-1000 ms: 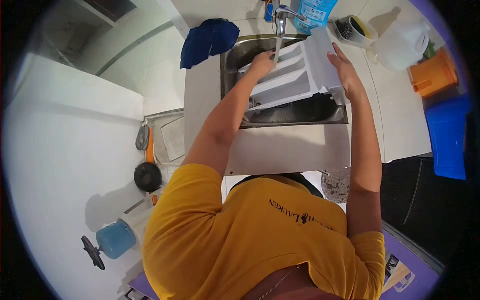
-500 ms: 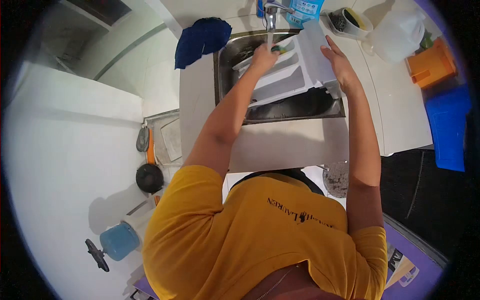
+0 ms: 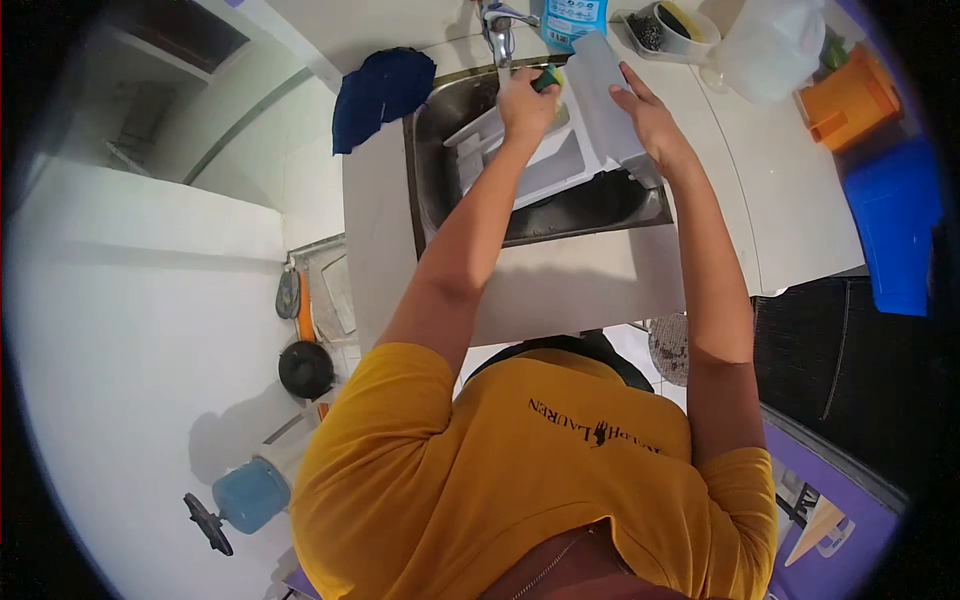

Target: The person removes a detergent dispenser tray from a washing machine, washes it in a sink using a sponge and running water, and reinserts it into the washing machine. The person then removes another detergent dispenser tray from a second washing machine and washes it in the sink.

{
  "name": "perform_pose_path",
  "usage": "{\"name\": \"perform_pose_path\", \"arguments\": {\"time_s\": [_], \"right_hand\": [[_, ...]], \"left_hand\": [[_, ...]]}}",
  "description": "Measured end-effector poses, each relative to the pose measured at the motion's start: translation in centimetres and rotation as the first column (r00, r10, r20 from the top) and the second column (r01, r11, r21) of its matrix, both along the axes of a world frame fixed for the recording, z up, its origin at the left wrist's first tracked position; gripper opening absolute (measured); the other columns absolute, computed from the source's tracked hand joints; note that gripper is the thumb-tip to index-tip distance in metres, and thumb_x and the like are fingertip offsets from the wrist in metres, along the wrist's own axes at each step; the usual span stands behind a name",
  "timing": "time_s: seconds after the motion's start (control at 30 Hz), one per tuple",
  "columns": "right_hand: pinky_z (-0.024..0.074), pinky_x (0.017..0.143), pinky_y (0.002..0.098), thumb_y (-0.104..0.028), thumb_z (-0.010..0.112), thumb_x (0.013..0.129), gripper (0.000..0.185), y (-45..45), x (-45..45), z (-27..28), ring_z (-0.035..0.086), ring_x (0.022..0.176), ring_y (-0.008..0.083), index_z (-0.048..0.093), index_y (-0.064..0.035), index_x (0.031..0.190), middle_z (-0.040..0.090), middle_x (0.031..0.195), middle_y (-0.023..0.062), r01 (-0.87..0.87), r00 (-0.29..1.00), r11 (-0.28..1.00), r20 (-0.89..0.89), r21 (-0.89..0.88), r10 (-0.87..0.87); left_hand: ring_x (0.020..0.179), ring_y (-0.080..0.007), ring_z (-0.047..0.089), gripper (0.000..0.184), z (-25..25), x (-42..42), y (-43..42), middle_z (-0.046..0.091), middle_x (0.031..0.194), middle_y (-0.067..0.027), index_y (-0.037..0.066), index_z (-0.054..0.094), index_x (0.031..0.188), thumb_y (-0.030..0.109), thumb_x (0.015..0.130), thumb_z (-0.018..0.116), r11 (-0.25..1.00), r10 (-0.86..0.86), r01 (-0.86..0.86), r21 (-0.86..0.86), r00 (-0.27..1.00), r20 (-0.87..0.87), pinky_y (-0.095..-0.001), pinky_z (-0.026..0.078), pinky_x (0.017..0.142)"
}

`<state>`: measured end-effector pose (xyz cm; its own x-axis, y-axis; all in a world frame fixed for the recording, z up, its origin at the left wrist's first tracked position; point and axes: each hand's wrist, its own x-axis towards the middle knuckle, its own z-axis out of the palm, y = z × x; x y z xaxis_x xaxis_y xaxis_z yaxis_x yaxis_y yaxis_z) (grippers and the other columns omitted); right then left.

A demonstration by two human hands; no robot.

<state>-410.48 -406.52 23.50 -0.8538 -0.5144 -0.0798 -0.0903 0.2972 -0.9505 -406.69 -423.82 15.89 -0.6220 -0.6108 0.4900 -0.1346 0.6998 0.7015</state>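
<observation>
A white plastic drawer with several compartments lies tilted in the steel sink, its tall front panel leaning to the right. My left hand, closed round a green and yellow sponge, is over the drawer's far part, close to the running faucet. On the panel's outer side, my right hand holds the drawer, with its fingers fairly straight and thumb apart. My left hand and forearm hide some of the compartments.
A dark blue cloth hangs at the counter's left corner. Behind the sink stands a blue soap bottle. To the right are a plastic tub with scrubbers, a translucent jug, an orange container and a blue bin.
My left hand has come up from inside the compartments toward the drawer's far edge, and more of the sponge shows. My right hand keeps its hold on the drawer. The camera view has shifted slightly.
</observation>
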Motion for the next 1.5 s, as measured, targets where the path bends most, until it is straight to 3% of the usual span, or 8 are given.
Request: {"name": "perform_pose_path", "arguments": {"time_s": [0.03, 0.17, 0.27, 0.47, 0.63, 0.73, 1.2, 1.5], "right_hand": [[0.0222, 0.101, 0.0295, -0.034, 0.050, 0.083, 0.062, 0.0, 0.0, 0.1, 0.035, 0.123, 0.0255, 0.029, -0.0117, 0.137, 0.038, 0.133, 0.0164, 0.001, 1.000, 1.000, -0.016, 0.008, -0.001], [0.0274, 0.101, 0.0310, -0.034, 0.051, 0.081, 0.062, -0.1, 0.2, 0.6, 0.037, 0.123, 0.0325, 0.032, -0.0098, 0.134, 0.040, 0.131, 0.0201, 0.014, 0.999, 0.998, -0.037, 0.060, -0.012], [0.0277, 0.100, 0.0311, -0.033, 0.052, 0.080, 0.061, -0.2, -0.4, -0.2, 0.038, 0.122, 0.0329, 0.033, -0.0103, 0.134, 0.039, 0.131, 0.0200, 0.013, 1.000, 0.999, -0.019, 0.035, -0.012], [0.0302, 0.099, 0.0321, -0.031, 0.053, 0.079, 0.061, -0.3, -0.4, -0.8, 0.042, 0.119, 0.0338, 0.035, -0.0117, 0.134, 0.042, 0.128, 0.0245, 0.045, 0.999, 0.998, 0.024, -0.032, -0.045], [0.0313, 0.098, 0.0327, -0.031, 0.054, 0.079, 0.060, -0.3, -0.3, -1.0, 0.043, 0.117, 0.0353, 0.037, -0.0126, 0.133, 0.044, 0.126, 0.0252, 0.036, 0.999, 0.995, 0.017, -0.090, -0.035], [0.0317, 0.098, 0.0333, -0.033, 0.053, 0.078, 0.060, -0.4, -0.7, -1.4, 0.043, 0.117, 0.0364, 0.036, -0.0147, 0.133, 0.044, 0.125, 0.0256, 0.031, 0.999, 0.998, -0.015, -0.061, -0.032], [0.0270, 0.101, 0.0391, -0.041, 0.048, 0.080, 0.062, -0.2, -1.0, -2.4, 0.034, 0.120, 0.0423, 0.029, -0.0240, 0.137, 0.030, 0.129, 0.0331, -0.003, 1.000, 1.000, -0.017, 0.031, 0.003], [0.0265, 0.102, 0.0400, -0.041, 0.051, 0.078, 0.063, -0.1, -1.4, -2.4, 0.033, 0.122, 0.0410, 0.031, -0.0239, 0.136, 0.031, 0.129, 0.0323, 0.001, 1.000, 1.000, -0.010, 0.016, -0.001]], "left_hand": [[0.085, -0.0310, 0.056, 0.028, -0.7, -0.2, -0.1, 0.061, 0.082, -0.0158, 0.005, 0.060, 0.083, 0.017, 0.061, 0.073, 0.975, -0.023, 0.020, 0.222, 1.000, 0.011, -0.0392, 0.044, 0.075], [0.090, -0.0325, 0.054, 0.026, -3.6, 0.8, -2.9, 0.060, 0.083, -0.0163, 0.007, 0.063, 0.082, 0.015, 0.060, 0.073, 0.993, 0.093, -0.101, 0.056, 0.987, 0.130, -0.0396, 0.044, 0.079], [0.088, -0.0320, 0.056, 0.026, -7.1, 4.3, -7.9, 0.061, 0.084, -0.0164, 0.006, 0.065, 0.081, 0.017, 0.059, 0.073, 0.943, 0.119, -0.008, -0.334, 0.942, 0.313, -0.0390, 0.045, 0.079], [0.087, -0.0274, 0.060, 0.041, -2.8, 5.3, -4.8, 0.062, 0.095, -0.0162, 0.003, 0.064, 0.095, 0.027, 0.063, 0.074, 0.979, -0.055, -0.020, 0.202, 0.932, 0.359, -0.0363, 0.047, 0.075], [0.086, -0.0285, 0.061, 0.040, -1.0, 1.8, -1.4, 0.062, 0.097, -0.0169, 0.005, 0.061, 0.102, 0.025, 0.069, 0.070, 0.988, -0.140, 0.150, -0.040, 0.971, 0.191, -0.0362, 0.046, 0.075], [0.085, -0.0287, 0.061, 0.038, 0.6, 4.2, -2.0, 0.062, 0.095, -0.0183, 0.003, 0.061, 0.102, 0.023, 0.070, 0.069, 0.927, -0.362, 0.347, 0.140, 0.926, 0.110, -0.0351, 0.046, 0.075], [0.070, -0.0227, 0.063, 0.034, -0.7, 5.3, 0.4, 0.065, 0.078, -0.0142, 0.001, 0.066, 0.088, 0.026, 0.065, 0.073, 0.963, -0.120, 0.043, 0.267, 0.953, 0.277, -0.0331, 0.047, 0.064], [0.072, -0.0242, 0.064, 0.039, -2.3, 6.0, -4.0, 0.066, 0.080, -0.0123, 0.007, 0.069, 0.080, 0.033, 0.054, 0.078, 0.982, -0.089, -0.039, 0.183, 0.764, 0.639, -0.0326, 0.051, 0.068]]}}
